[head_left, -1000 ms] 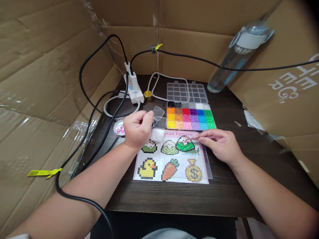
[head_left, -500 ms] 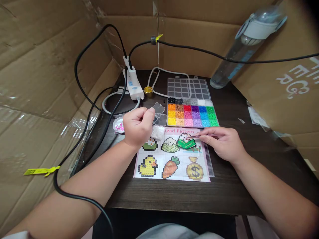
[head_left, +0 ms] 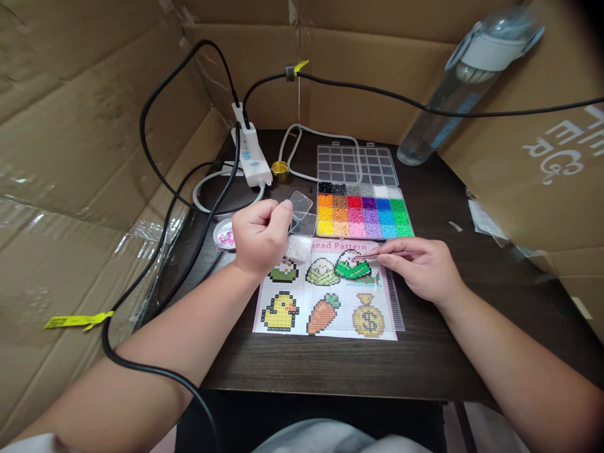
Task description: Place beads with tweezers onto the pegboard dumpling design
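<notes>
My right hand (head_left: pixel 422 267) pinches thin tweezers (head_left: pixel 384 255), their tips over the green and white bead piece (head_left: pixel 353 265) at the pattern sheet's upper right. My left hand (head_left: pixel 262 236) is closed in a fist beside a small clear box of white beads (head_left: pixel 298 248); what its fingers hold, if anything, is hidden. Under both lies the bead pattern sheet (head_left: pixel 346 324), printed with a duck, a carrot and a money bag, with a clear pegboard (head_left: pixel 395 302) on its right part. Behind the sheet is the open case of coloured beads (head_left: pixel 363 211).
A white dish of pink beads (head_left: pixel 224 234) sits left of my left hand. Farther back are a power strip (head_left: pixel 255 157), a gold cup (head_left: pixel 280 168) and a clear bottle (head_left: pixel 443 113). Black cables (head_left: pixel 141 371) cross my left forearm. Cardboard walls (head_left: pixel 353 56) surround the table.
The whole view has shifted very slightly. Both hands keep nearly the same place and grip, with the tweezers still at the bead piece.
</notes>
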{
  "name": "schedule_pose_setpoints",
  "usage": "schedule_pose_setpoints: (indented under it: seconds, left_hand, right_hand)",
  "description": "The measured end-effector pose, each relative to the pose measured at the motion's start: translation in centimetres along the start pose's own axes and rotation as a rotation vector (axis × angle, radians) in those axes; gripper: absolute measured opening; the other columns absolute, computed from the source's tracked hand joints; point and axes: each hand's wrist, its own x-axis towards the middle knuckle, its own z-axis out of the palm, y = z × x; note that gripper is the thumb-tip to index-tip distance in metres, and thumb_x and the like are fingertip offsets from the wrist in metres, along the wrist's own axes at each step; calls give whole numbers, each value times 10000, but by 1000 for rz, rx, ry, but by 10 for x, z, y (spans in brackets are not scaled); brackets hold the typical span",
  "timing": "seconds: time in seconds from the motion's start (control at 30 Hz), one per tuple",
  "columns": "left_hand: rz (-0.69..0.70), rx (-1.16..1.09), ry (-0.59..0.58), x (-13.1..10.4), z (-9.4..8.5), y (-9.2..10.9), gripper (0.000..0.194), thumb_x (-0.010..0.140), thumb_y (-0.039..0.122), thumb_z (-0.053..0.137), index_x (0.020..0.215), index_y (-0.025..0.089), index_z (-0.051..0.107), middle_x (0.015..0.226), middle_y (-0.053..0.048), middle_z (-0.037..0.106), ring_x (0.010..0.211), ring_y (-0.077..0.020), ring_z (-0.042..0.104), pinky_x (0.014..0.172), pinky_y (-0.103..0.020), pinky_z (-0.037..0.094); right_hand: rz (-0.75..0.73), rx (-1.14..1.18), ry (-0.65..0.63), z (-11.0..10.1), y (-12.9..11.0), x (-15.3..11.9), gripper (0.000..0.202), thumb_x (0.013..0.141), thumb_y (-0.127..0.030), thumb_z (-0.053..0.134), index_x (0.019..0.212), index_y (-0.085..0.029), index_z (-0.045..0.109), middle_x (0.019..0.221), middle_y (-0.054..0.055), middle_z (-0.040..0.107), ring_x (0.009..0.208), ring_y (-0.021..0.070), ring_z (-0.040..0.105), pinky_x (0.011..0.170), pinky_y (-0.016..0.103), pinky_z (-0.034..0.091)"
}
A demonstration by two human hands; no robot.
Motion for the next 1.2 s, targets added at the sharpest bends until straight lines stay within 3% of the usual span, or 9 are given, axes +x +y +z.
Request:
schedule_pose_setpoints:
  seconds: [0.33, 0.63, 0.9, 1.03, 1.2]
  left_hand:
    - [-6, -24, -7, -1, 0, -3, 457, 836, 191, 576, 457, 167, 322, 439, 39, 308, 426, -64, 301, 425, -264, 223]
    - [5, -12, 19, 1, 0, -2, 457, 826, 202, 579, 453, 171, 319, 429, 40, 304, 417, -65, 291, 417, -266, 214]
    - [-1, -24, 54, 2, -1, -1, 464, 839, 226, 570, 457, 174, 312, 433, 39, 307, 427, -71, 286, 424, -268, 219]
    - [33, 0, 38, 2, -2, 3, 469, 829, 217, 572, 456, 174, 293, 440, 42, 274, 443, -73, 252, 435, -273, 211]
    - [27, 1, 58, 3, -4, 5, 463, 819, 217, 577, 462, 172, 286, 444, 44, 273, 446, -70, 256, 434, -267, 209]
  right_hand:
    - [8, 16, 26, -4, 6, 0, 109, 769, -330, 759, 814, -231, 762, 871, 41, 779, 766, 217, 738, 745, 343, 607]
    - [-38, 209, 173, 0, 5, 3, 170, 756, -309, 784, 910, -245, 754, 924, 32, 775, 872, 233, 737, 844, 396, 597]
    - [-210, 113, 430, -2, -36, 5, 124, 783, -294, 752, 899, -251, 762, 931, 45, 765, 896, 253, 725, 861, 454, 582]
    - [-279, 171, 409, 3, -63, 12, 115, 790, -298, 747, 895, -253, 757, 994, 60, 756, 915, 257, 720, 849, 451, 587]
    - [-242, 376, 311, 22, -70, 25, 110, 791, -320, 736, 818, -216, 709, 1018, 78, 747, 679, 173, 695, 707, 395, 610]
